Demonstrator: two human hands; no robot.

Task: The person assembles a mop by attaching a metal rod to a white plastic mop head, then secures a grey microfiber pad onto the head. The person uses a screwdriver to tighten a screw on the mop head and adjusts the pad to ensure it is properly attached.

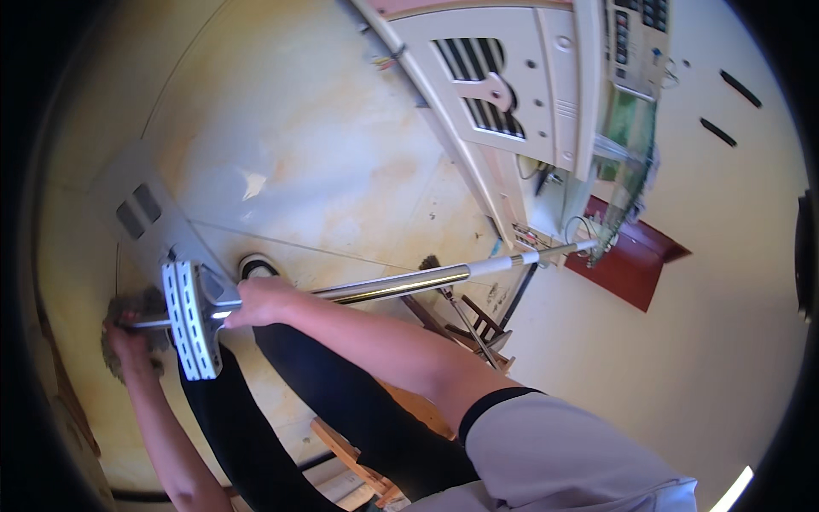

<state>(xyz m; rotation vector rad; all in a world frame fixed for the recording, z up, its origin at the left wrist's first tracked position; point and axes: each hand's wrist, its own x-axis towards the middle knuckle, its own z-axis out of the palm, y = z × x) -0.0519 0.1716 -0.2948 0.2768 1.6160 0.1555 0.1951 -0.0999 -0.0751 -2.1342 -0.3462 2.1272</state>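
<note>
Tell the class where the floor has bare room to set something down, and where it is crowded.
The widest bare patch of floor lies between the grey slotted board and the white cabinet. It is crowded around the pale slotted head of the silver pole, where the left hand, right hand, shoe and black-trousered legs gather.

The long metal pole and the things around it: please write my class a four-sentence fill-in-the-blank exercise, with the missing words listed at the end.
1. The long metal pole is held by the person's ____ hand.
2. From the slotted pale head, the pole extends toward the picture's ____ side.
3. The grey panel has ____ dark rectangular patches.
4. The person's trousers are ____ in colour.

Missing words: right; right; two; black.
</note>
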